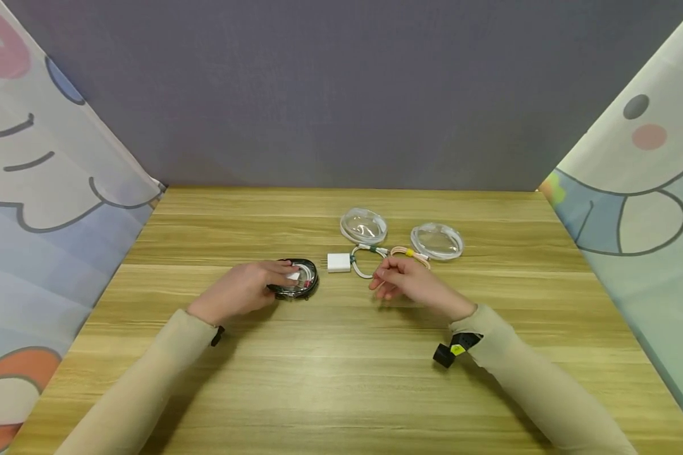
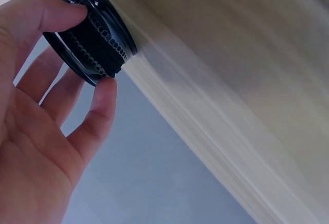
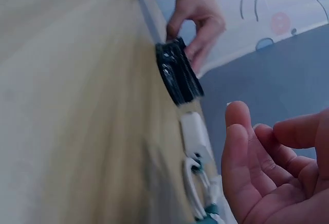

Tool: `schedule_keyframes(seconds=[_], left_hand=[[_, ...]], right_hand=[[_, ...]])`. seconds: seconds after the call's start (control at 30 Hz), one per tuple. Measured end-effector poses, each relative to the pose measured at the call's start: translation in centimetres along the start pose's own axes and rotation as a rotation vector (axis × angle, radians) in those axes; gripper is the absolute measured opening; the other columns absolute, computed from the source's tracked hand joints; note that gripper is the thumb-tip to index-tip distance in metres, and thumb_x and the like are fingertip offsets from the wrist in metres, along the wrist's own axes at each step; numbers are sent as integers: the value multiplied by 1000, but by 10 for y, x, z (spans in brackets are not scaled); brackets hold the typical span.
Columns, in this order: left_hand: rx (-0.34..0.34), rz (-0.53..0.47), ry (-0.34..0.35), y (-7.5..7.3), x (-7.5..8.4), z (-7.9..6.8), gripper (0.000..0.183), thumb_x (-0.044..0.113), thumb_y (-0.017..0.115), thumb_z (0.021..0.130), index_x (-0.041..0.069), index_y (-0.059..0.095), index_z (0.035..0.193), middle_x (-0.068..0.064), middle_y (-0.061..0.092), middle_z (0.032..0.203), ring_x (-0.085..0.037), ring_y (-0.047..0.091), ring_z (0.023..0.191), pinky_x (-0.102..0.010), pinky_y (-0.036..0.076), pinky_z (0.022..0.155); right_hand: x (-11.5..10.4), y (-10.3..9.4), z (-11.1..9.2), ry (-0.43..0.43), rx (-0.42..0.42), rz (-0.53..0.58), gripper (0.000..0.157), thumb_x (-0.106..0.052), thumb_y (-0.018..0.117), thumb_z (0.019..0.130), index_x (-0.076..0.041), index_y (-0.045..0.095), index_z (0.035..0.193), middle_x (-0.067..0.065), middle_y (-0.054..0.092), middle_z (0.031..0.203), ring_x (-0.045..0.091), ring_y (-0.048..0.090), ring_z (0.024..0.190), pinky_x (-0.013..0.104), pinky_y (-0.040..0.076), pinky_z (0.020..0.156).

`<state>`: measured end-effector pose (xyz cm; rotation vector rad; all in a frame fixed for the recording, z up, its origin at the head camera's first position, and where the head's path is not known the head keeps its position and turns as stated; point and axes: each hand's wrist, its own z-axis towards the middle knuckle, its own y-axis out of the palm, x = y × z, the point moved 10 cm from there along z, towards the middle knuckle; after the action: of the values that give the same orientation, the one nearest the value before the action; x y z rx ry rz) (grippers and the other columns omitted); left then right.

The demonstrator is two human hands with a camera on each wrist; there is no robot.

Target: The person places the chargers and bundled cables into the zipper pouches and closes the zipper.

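A round black-edged zip case (image 1: pixel 305 278) with a clear top lies left of the table's middle, a white cable showing inside. My left hand (image 1: pixel 241 291) grips it by the side; in the left wrist view its thumb and fingers hold the zipped edge (image 2: pixel 105 36). My right hand (image 1: pixel 406 281) hovers over the table with loosely bent fingers and holds nothing; the right wrist view shows it apart from everything. Nearest to it are a white cable loop (image 1: pixel 357 272) with green ties and a pinkish cable (image 1: pixel 397 249) with a yellow tie. A white plug charger (image 1: pixel 338 263) sits between case and loop.
Two clear round cases with white rims lie farther back, one behind the white loop (image 1: pixel 346 235) and one to the right (image 1: pixel 460 241). The wooden table (image 1: pixel 319 379) ends at a grey panel (image 1: pixel 341 95), with cartoon-printed cloths on both sides.
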<state>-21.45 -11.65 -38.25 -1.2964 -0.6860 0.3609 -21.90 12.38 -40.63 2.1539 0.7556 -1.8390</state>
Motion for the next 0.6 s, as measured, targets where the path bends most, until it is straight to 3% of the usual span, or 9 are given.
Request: schedule_keyframes(seconds=[0.17, 0.4, 0.6], left_hand=[[-1, -22, -35, -4, -16, -1, 57, -11, 70, 71, 14, 73, 122, -4, 61, 137, -26, 57, 126, -35, 55, 79], [-6, -78, -97, -7, -41, -5, 54, -11, 73, 75, 12, 73, 123, -7, 59, 139, -30, 54, 128, -45, 51, 94], [16, -96, -131, -9, -56, -4, 53, -11, 69, 75, 10, 72, 123, -7, 59, 139, -31, 55, 127, -43, 52, 91]], right_hand=[[-9, -14, 8, -47, 34, -46, 20, -11, 47, 106, 6, 58, 107, 19, 69, 104, 35, 68, 91, 40, 57, 79], [-12, -30, 22, -55, 103, -72, 24, -9, 47, 106, 11, 57, 114, 26, 66, 109, 33, 67, 95, 49, 55, 86], [-12, -44, 32, -68, 164, -101, 27, -11, 47, 106, 9, 59, 120, 28, 64, 115, 40, 63, 104, 36, 54, 79]])
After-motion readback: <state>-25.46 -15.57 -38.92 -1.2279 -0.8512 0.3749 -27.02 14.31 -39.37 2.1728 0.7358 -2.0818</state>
